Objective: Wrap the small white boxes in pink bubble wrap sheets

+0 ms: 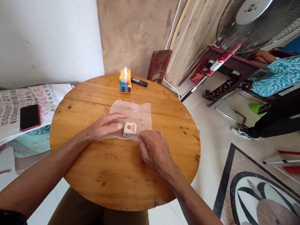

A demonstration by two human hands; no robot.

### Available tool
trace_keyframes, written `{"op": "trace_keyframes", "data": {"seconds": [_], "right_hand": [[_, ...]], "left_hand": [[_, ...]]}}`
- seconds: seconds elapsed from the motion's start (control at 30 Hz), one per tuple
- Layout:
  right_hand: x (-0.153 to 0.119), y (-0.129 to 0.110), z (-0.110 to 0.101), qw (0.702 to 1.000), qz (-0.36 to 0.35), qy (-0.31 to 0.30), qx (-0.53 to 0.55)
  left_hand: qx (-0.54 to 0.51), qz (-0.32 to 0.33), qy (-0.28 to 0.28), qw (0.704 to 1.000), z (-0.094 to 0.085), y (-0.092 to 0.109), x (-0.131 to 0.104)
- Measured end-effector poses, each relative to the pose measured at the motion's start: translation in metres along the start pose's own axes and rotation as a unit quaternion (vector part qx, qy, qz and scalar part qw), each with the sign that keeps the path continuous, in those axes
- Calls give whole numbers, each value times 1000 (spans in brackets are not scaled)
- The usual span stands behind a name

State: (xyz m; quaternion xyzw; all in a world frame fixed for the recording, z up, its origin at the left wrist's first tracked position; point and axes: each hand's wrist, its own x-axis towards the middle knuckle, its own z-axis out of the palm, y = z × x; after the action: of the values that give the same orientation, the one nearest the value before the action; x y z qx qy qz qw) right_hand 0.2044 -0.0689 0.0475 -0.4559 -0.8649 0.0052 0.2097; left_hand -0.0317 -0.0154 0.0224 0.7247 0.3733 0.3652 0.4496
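A small white box (130,130) with a red printed label sits on a sheet of clear bubble wrap (142,111) near the middle of the round wooden table. My left hand (106,125) is at the box's left side, fingers stretched out over the wrap and the lower ones reaching the box's edge. On the other side, my right hand (154,148) is closed, thumb and fingers pinched at the wrap's near right corner just beside the box. The exact contact under those fingers is partly hidden.
Toward the table's (89,90) far edge stand an orange and blue tape dispenser (125,81) and a black marker-like object (139,82). A phone (30,117) lies on white sacking at left. A standing fan (251,16) and a seated person (285,78) are at right.
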Motion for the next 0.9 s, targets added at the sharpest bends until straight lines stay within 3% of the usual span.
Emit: {"op": "trace_keyframes", "data": {"seconds": [0.1, 0.23, 0.33, 0.47, 0.67, 0.9], "right_hand": [[14, 9, 3, 999, 49, -8, 16], [27, 15, 3, 997, 76, -24, 25], [33, 18, 3, 996, 79, -38, 35], [37, 25, 5, 992, 92, -37, 79], [42, 39, 13, 959, 91, -58, 261], [37, 39, 20, 942, 106, -37, 318]], "left_hand": [[-50, 36, 35, 997, -19, 3, -5], [52, 1, 14, 999, -26, 9, -5], [112, -25, 35, 993, -16, 13, -2], [133, 8, 43, 990, 1, 9, 5], [104, 6, 51, 993, 16, 3, 10], [58, 5, 58, 997, 22, 2, 11]]}}
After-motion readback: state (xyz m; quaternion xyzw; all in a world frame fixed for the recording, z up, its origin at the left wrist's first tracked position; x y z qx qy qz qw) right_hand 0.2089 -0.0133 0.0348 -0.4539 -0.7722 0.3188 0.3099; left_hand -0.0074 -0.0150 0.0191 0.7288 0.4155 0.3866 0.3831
